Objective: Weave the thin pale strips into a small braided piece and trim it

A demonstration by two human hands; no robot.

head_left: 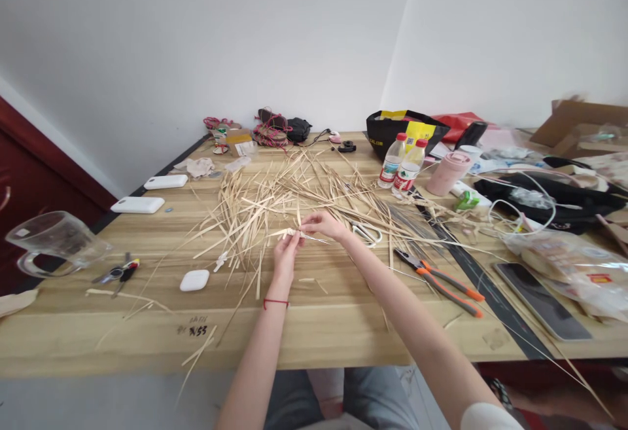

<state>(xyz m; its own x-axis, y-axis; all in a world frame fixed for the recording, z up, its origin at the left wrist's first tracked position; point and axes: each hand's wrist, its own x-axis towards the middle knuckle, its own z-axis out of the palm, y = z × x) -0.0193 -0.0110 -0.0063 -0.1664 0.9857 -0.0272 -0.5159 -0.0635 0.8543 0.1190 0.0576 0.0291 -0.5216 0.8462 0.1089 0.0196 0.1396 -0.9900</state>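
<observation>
My left hand (287, 253), with a red cord round the wrist, has its fingers closed on a small woven piece of pale straw (290, 232) just above the table. Close against it, my right hand (322, 225) pinches an upright straw strip (299, 213) at the same piece. A thin shiny metal tool (316, 239) sticks out to the right beneath my right hand; its kind and what holds it I cannot make out. Loose straw strips (250, 204) spread in a tangle beyond both hands. White-handled scissors (369, 236) lie just right of my right hand.
Right of my arms lie orange-handled pliers (441, 281) and a phone (542, 300). Two red-capped bottles (392, 160), a pink cup (449, 173) and a black bag (385, 130) stand at back right. A white case (194, 280) and a glass pitcher (53, 240) are on the left.
</observation>
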